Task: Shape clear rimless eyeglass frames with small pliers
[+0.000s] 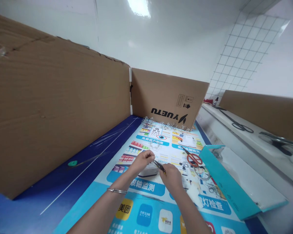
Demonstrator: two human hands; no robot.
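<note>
Left grip (142,161): fingertips pressed together right at the tips of the small pliers (160,165). Anything pinched there is too small to make out. Right grip (172,177): closed round the pliers' dark handles, the tool slanting toward my left fingers. Both hands sit just above a white object (147,171), partly hidden beneath them. A metal bangle (117,191) circles my left wrist.

Below my hands lies a printed eye-check poster (146,208) on a blue surface (63,175). Red-handled scissors (194,160) rest on it, just beyond my right hand, among small dark scraps (212,188). A teal folder (224,182) lies at the poster's right edge, overlapping it. Crinkled clear scraps (166,124) line the far edge, against upright cardboard panels (58,97), one printed YUETU. Further right, a pair of dark-handled scissors (236,123) lies on a white shelf (215,113).
</note>
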